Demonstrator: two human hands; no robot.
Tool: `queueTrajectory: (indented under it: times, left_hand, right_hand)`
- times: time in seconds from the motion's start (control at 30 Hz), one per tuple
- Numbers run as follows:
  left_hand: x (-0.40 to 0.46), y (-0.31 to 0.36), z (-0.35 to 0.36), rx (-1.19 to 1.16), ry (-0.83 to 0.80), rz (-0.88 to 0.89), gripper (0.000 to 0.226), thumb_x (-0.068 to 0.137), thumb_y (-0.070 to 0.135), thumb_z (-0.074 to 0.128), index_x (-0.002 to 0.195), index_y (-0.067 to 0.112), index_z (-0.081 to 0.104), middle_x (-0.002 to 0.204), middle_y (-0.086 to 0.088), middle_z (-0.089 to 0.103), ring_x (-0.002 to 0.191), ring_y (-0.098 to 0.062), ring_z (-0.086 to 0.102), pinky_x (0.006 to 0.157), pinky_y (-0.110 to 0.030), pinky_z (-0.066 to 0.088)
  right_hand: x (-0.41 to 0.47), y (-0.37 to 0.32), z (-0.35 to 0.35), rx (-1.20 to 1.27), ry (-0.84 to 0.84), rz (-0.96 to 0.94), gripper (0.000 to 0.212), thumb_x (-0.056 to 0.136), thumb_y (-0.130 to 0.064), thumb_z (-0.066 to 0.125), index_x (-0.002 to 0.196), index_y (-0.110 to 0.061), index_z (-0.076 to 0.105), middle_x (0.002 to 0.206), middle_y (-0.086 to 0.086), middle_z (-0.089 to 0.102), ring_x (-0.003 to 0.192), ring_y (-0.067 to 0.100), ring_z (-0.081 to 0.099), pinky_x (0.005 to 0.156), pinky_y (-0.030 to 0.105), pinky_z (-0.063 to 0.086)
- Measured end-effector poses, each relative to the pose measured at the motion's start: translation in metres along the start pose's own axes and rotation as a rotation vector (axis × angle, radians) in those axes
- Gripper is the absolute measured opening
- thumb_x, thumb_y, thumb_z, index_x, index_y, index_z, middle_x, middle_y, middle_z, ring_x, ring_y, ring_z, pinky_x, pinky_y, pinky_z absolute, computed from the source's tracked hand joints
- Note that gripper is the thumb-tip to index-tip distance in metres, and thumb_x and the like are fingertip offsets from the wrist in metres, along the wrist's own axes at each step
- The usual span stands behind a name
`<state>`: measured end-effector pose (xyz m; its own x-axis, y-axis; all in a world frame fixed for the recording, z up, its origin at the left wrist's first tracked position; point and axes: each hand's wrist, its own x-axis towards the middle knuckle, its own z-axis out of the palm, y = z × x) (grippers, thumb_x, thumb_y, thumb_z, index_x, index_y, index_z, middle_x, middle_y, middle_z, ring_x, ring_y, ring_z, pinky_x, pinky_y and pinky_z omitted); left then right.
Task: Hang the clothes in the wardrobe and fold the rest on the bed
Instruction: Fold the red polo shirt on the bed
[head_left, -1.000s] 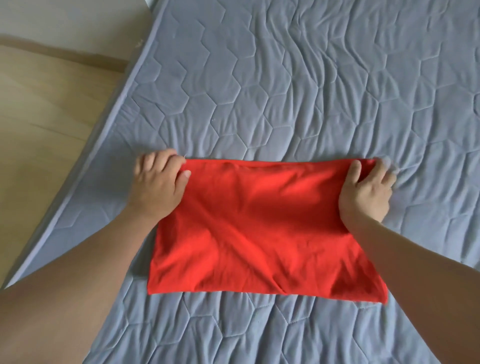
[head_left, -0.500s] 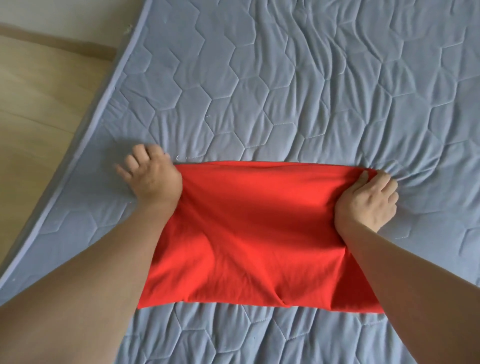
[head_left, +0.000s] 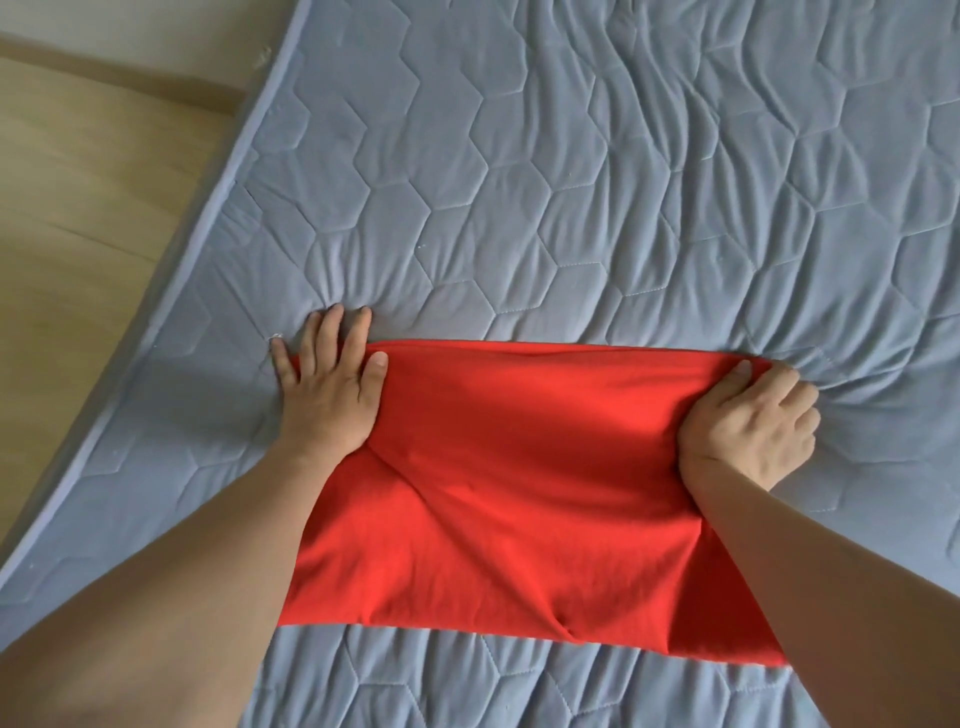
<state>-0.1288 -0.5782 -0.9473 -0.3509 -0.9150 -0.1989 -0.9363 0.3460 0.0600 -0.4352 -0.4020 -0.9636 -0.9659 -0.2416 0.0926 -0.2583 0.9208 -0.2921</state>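
Left hand (head_left: 327, 384) flat, right hand (head_left: 748, 421) curled on red cloth (head_left: 519, 493)

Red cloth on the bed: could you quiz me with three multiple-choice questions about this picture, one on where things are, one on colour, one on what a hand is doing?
1. Where does the red cloth lie?
A. on the wooden floor
B. on the grey quilted bed cover
C. on a hanger

2. What colour is the floor beside the bed?
A. light wood
B. black
C. green

3. How is the left hand placed?
A. raised in the air
B. clenched in a fist away from the cloth
C. fingers spread flat, at the cloth's far left corner

Answers: 1 B, the cloth rests on the quilted cover. 2 A, pale wooden boards show at the left. 3 C, straight fingers lie over the cloth edge and cover, while the right hand grips the far right corner.
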Motion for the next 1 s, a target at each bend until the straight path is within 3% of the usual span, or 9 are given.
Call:
queueTrajectory:
  times: [0.1,0.2,0.3,0.43,0.53,0.63,0.8,0.9,1.0]
  left_hand:
    - [-0.02,0.008,-0.022,-0.15,0.13,-0.206,0.065,0.097,0.051,0.033,0.152,0.02,0.015,0.157,-0.011,0.013,0.144,-0.031,0.012,0.116,-0.052,0.009]
    - [-0.079,0.012,-0.045,-0.403,0.297,-0.55,0.068,0.089,0.043,0.059,0.139,0.006,0.033,0.138,-0.025,0.037,0.126,-0.041,0.038,0.103,-0.046,0.032]
    - [-0.148,0.011,-0.041,-0.499,0.119,-0.624,0.057,0.083,0.048,0.063,0.119,0.007,0.045,0.116,-0.019,0.057,0.108,-0.039,0.055,0.087,-0.042,0.044]
    - [-0.187,0.002,-0.024,-0.47,-0.025,-0.59,0.041,0.087,0.042,0.061,0.107,0.007,0.053,0.106,-0.017,0.062,0.103,-0.038,0.057,0.081,-0.039,0.043]
    - [-0.187,-0.003,-0.026,-0.633,-0.062,-0.64,0.03,0.093,0.03,0.058,0.108,0.005,0.053,0.103,-0.018,0.063,0.098,-0.037,0.059,0.073,-0.033,0.036]
    - [-0.189,-0.024,-0.026,-0.603,-0.061,-0.599,0.02,0.099,0.025,0.047,0.102,0.008,0.057,0.1,-0.018,0.065,0.095,-0.036,0.059,0.07,-0.033,0.034]
    - [-0.193,-0.038,-0.019,-0.398,-0.01,-0.746,0.02,0.09,0.008,0.044,0.096,0.01,0.063,0.105,-0.021,0.064,0.099,-0.039,0.058,0.082,-0.042,0.043]
    - [-0.179,-0.005,-0.029,-0.231,0.481,-0.453,0.023,0.079,0.011,0.046,0.093,0.01,0.064,0.098,-0.018,0.062,0.092,-0.039,0.058,0.082,-0.044,0.043]
    - [-0.162,0.062,-0.032,-0.284,0.475,0.13,0.037,0.089,0.025,0.051,0.122,0.012,0.059,0.135,-0.009,0.054,0.126,-0.03,0.047,0.108,-0.047,0.031]
  right_hand:
    - [0.001,-0.001,-0.001,-0.009,-0.014,-0.028,0.04,0.096,-0.036,0.032,0.111,-0.002,0.048,0.116,0.023,0.05,0.105,0.04,0.047,0.09,0.049,0.033]
    - [-0.001,-0.005,-0.006,-0.026,-0.028,-0.032,0.042,0.095,-0.036,0.031,0.117,-0.003,0.047,0.123,0.024,0.046,0.113,0.04,0.043,0.098,0.05,0.028]
    - [0.002,-0.014,-0.02,0.022,-0.043,-0.12,0.041,0.093,-0.025,0.035,0.131,-0.009,0.041,0.136,0.023,0.038,0.125,0.04,0.035,0.107,0.052,0.021]
    - [-0.037,-0.052,-0.049,0.161,-0.008,-0.726,0.055,0.084,-0.029,0.044,0.138,-0.019,0.042,0.143,0.013,0.04,0.13,0.031,0.035,0.11,0.044,0.015]
    - [-0.086,-0.062,-0.045,-0.034,-0.268,-1.126,0.063,0.09,-0.049,0.031,0.149,-0.026,0.024,0.156,0.009,0.021,0.143,0.031,0.02,0.113,0.053,0.007]
    - [-0.094,-0.048,-0.026,-0.271,-0.391,-1.087,0.072,0.087,-0.065,0.008,0.151,-0.034,-0.002,0.16,0.002,0.002,0.147,0.028,0.003,0.116,0.055,-0.003]
    - [-0.092,-0.046,-0.011,-0.34,-0.398,-1.051,0.077,0.083,-0.067,0.001,0.151,-0.03,-0.008,0.16,0.003,-0.004,0.147,0.027,-0.004,0.116,0.053,-0.007]
    - [-0.096,-0.046,-0.007,-0.344,-0.383,-1.045,0.077,0.084,-0.066,0.001,0.151,-0.028,-0.007,0.16,0.004,-0.004,0.147,0.028,-0.004,0.115,0.055,-0.009]
    - [-0.094,-0.044,-0.006,-0.336,-0.374,-1.053,0.076,0.084,-0.064,0.001,0.15,-0.028,-0.008,0.16,0.004,-0.003,0.147,0.029,-0.004,0.114,0.055,-0.008]
